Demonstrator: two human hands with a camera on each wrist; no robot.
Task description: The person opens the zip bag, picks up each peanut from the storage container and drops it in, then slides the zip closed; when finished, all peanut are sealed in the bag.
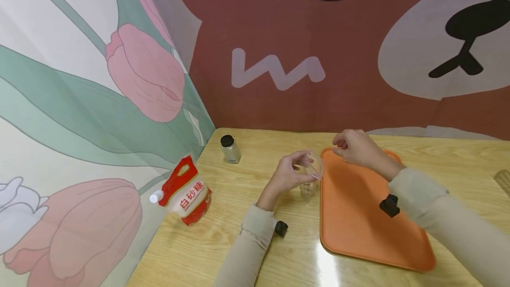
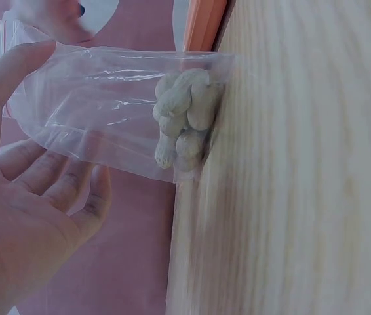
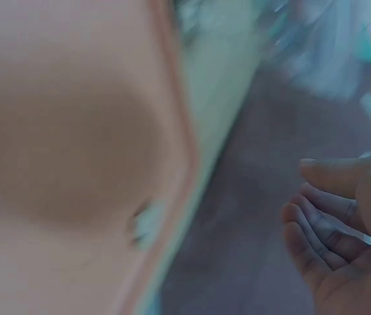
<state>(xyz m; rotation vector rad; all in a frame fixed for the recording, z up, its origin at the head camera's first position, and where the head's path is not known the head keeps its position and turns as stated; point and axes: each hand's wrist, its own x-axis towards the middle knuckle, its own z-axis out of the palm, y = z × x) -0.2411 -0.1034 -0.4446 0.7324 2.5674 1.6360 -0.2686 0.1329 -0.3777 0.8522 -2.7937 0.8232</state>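
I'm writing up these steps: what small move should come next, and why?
Probably bring the right hand to the clear zip bag and start pressing its mouth closed: the left hand holds it spread open, in-shell peanuts sit at its bottom, the right hand appears empty, and the visible part of the orange tray shows no peanuts.

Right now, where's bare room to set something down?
Bare wood between the red sugar pouch and left sleeve; also the near-left part of the orange tray. Crowded: around the tray's far-left corner, where the left hand holds the peanut bag and the right hand hovers.
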